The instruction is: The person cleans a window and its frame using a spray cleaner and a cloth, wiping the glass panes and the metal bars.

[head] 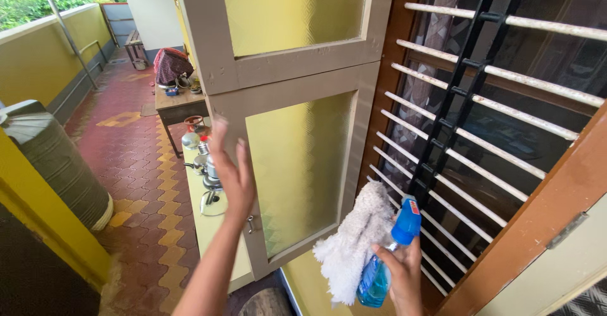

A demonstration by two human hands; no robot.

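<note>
Holding a blue spray bottle (386, 262) and a white fluffy cloth (354, 243) together, the right hand (401, 275) has its fingers wrapped around both, low beside the window grille (468, 101). Left hand (234, 174), fingers spread open, rests against the frame edge of the open frosted-glass shutter (297, 164).

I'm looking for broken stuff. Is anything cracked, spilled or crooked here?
Nothing stands out. The window shutter hangs open with its yellow glass panes whole, and the window bars run straight. The left hand rests on the shutter frame. The right hand holds a blue spray bottle and a white cloth; no spill shows.
</note>
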